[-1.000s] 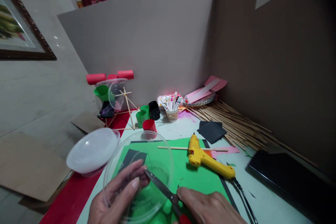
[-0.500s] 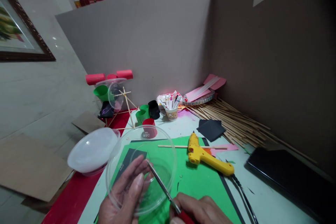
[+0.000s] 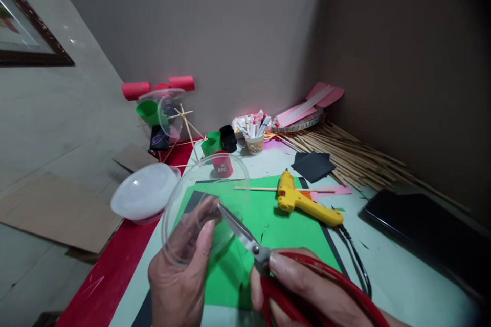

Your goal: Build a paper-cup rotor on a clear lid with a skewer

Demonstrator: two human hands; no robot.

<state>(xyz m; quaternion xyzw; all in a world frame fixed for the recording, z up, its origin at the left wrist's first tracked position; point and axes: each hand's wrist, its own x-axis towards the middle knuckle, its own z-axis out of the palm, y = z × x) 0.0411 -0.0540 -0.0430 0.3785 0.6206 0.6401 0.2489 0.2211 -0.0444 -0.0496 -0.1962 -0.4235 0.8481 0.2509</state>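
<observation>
A clear round plastic lid [image 3: 238,164] is pinched in my left hand [image 3: 187,260], the fingers behind it and the thumb in front. My right hand [image 3: 307,286] grips red-handled scissors [image 3: 240,230]. The blades look nearly closed, and their tip is at the lid near my left fingertips; whether it pierces the plastic I cannot tell. Below both hands lies a green sheet [image 3: 268,240] with dark edging. On it rest a yellow glue gun [image 3: 303,202] and a thin wooden stick [image 3: 257,189].
White plastic lids or bowls [image 3: 143,191] stack at the left. Behind are a stick frame [image 3: 186,117] with coloured paper tubes, a cup of markers [image 3: 254,138], and a heap of wooden sticks [image 3: 345,150]. Black squares [image 3: 312,166] and a black flat device [image 3: 410,235] lie right.
My view has tilted downward. The lid has turned more edge-on, and the scissors have come further into view, showing their pivot and red handles.
</observation>
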